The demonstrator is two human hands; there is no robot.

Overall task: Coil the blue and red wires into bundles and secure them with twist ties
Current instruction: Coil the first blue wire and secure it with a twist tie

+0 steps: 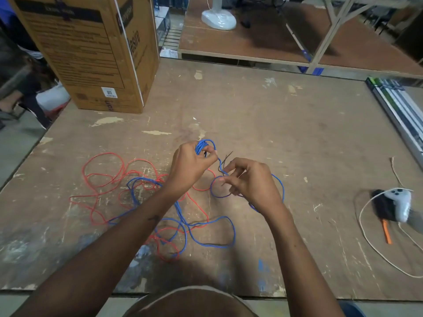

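Blue wire [183,216] lies mostly loose on the counter [274,124], its loops tangled with the red wire [103,170] in the near-left middle. Only a small part of it is coiled so far: a tight bunch sits in the left hand [191,167], whose fingers are curled round it, lifted just above the counter, probably to keep the finished turns from springing apart.

From that bunch a strand runs right and nearer to the right hand [250,183], which pinches it between thumb and forefinger, the other fingers loosely bent. This hand seems to feed slack toward the coil. A thin dark twist tie [225,162] stands up between the two hands. Which hand holds it I cannot tell.

The red wire looks untouched, spread flat to the left. By my reading the task is at an early stage, with much blue wire left to wind.

A cardboard box [91,53] stands at the far left. On the right lie a white controller [399,202], a pale cord [366,239] and an orange-handled tool [385,232], well apart from the wires.
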